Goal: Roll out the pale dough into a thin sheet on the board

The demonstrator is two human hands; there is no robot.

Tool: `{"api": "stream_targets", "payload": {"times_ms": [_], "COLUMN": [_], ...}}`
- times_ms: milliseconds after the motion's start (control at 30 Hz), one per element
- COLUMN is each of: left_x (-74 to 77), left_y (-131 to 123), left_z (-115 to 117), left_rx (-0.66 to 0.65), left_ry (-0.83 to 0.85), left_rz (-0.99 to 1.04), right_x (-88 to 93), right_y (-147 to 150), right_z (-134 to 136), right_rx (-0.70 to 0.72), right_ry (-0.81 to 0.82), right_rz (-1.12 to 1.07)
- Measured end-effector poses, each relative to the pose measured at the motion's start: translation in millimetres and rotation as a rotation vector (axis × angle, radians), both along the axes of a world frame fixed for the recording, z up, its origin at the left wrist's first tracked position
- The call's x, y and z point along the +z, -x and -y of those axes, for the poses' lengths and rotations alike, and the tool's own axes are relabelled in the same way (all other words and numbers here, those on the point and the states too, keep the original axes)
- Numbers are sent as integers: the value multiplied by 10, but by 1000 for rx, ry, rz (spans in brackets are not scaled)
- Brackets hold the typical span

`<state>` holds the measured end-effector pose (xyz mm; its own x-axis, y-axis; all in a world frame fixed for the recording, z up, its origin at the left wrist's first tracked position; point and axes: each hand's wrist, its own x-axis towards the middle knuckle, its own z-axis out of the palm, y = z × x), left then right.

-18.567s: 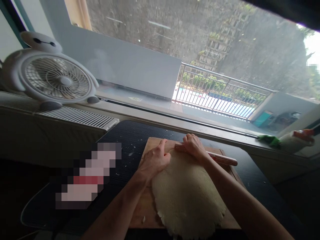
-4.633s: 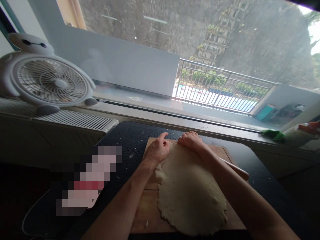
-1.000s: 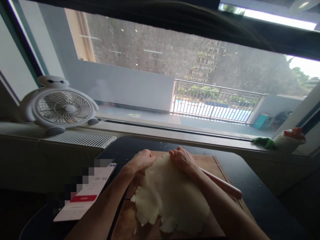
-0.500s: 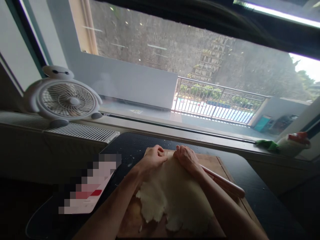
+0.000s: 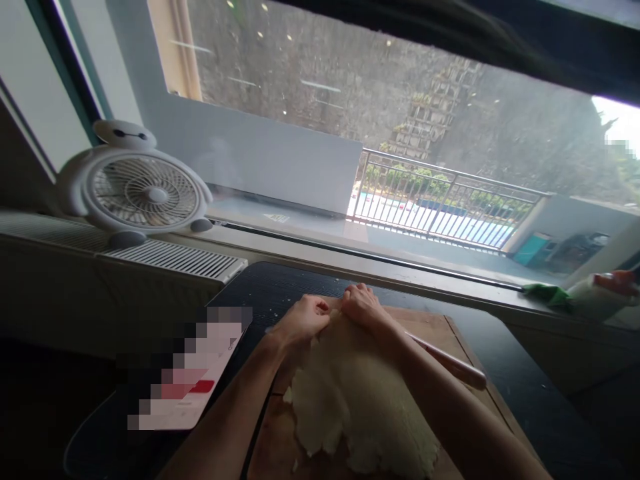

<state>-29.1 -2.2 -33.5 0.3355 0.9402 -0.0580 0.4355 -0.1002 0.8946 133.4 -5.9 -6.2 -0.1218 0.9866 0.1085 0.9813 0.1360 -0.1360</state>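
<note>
A pale, thin sheet of dough [image 5: 355,400] hangs from both of my hands over a wooden cutting board [image 5: 430,330]. My left hand [image 5: 305,320] and my right hand [image 5: 363,308] are closed on the sheet's far edge, side by side and almost touching. The near edge of the dough is ragged and droops onto the board. A wooden rolling pin [image 5: 450,363] lies on the board under my right forearm, partly hidden.
The board sits on a dark ribbed mat [image 5: 265,287] on a black table. A phone with a blurred screen [image 5: 185,377] lies to the left. A white round fan [image 5: 143,193] stands on a radiator by the window. A white and green object [image 5: 580,297] rests on the sill at right.
Earlier the dough lay flat on the board under my hands. Both hands have since closed on its far edge and lifted it, and the sheet now hangs crumpled and narrower.
</note>
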Motion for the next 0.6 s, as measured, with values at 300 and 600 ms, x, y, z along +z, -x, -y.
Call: {"api": "stream_targets", "payload": {"times_ms": [300,600], "left_x": [117,204], "left_y": [63,84], "left_z": [38,36], "left_rx": [121,68], "left_ry": [-139,181], "left_rz": [-74,105], "right_x": [28,-45], "right_y": [-6,53], "right_z": [-99,-50], "right_rx": [70,63], "right_ry": [68,50], "right_rz": [84,31]}}
